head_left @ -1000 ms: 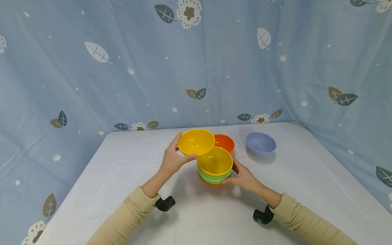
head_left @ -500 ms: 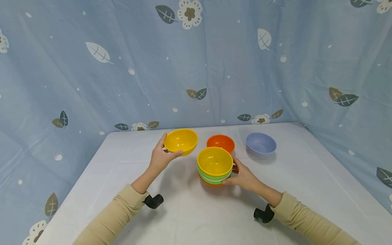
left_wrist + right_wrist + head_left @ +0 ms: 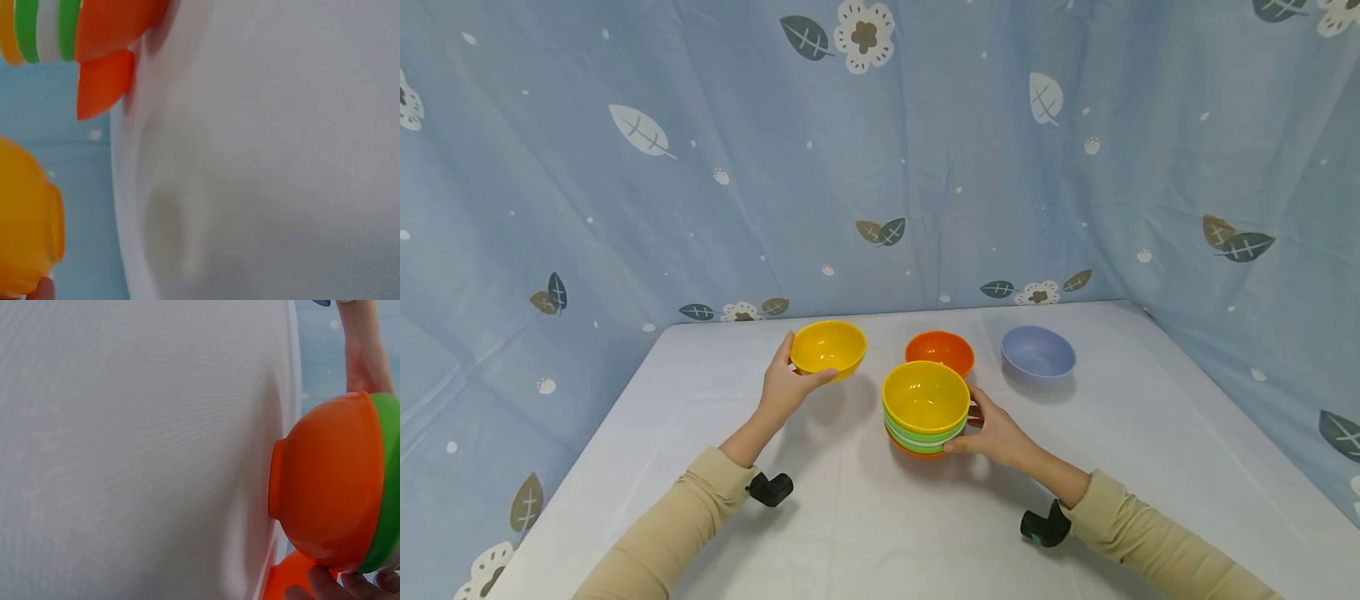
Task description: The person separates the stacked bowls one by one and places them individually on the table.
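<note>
My left hand [image 3: 784,387] holds a yellow bowl [image 3: 829,348] by its left side, thumb near the front rim. In the left wrist view this bowl [image 3: 25,219] hangs clear of the table, with one fingertip [image 3: 42,289] showing at its edge. To the right stands a stack of nested bowls [image 3: 927,400]: yellow on top, then green, white and green, with orange at the bottom. My right hand [image 3: 997,432] grips the stack's right side. Seen from the right wrist, fingers [image 3: 325,584] lie against the bottom orange bowl [image 3: 331,481], whose foot is at the tabletop.
Behind the stack sits another orange bowl [image 3: 942,346], partly hidden by it. A periwinkle-blue bowl [image 3: 1037,354] stands farther right. White cloth covers the table [image 3: 880,525]; a blue patterned curtain [image 3: 737,183] rises along its back and sides.
My left hand has carried the yellow bowl leftward from above the stack and slightly lowered it, uncovering the rear orange bowl. My right hand and the stack have stayed in place.
</note>
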`<state>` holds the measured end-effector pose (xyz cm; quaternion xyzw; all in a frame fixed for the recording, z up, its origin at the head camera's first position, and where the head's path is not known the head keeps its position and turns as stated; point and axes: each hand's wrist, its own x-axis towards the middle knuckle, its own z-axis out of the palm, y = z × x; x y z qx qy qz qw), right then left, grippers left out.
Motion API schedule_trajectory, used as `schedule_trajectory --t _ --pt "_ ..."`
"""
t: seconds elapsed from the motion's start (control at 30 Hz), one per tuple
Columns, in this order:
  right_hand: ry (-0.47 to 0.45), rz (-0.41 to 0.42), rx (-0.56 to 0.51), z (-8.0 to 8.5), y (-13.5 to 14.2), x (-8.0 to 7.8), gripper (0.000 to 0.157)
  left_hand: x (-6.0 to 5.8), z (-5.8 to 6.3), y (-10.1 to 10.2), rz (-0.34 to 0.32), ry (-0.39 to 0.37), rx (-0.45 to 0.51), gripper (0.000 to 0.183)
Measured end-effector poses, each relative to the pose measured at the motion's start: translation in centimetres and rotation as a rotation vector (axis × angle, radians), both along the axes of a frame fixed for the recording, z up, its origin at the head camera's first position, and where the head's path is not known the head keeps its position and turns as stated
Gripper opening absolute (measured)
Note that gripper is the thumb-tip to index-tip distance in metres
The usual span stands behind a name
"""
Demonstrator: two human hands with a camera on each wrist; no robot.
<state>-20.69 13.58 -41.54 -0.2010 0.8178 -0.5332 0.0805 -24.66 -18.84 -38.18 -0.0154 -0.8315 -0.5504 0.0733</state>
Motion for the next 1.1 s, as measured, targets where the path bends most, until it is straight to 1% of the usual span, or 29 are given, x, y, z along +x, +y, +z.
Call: schedule_trajectory --t 0.17,0.47,0.77,0.93,1.1 --pt "0.004 0.0 -0.005 0.0 -0.1 0.1 0.092 -0.5 -0.7 -0.2 0.02 0.003 -0.025 0.104" --pt "-0.003 0.012 -0.024 -0.1 -0.1 0.0 0.093 -1.3 -1.9 -0.2 0.054 -0.031 -0.061 0.107" --pt "0.0 0.01 -0.021 0.0 -0.1 0.1 0.093 -1.6 -2.7 0.0 0.048 -0.091 -0.103 0.105" --pt "-0.008 0.009 -0.019 0.0 -0.1 0.1 0.093 -1.8 -3.0 0.1 0.037 -0.097 -0.109 0.105" --pt "-0.015 0.013 -0.029 -0.1 0.0 0.0 0.093 -1.9 -3.3 0.3 0.032 -0.104 -0.095 0.106"
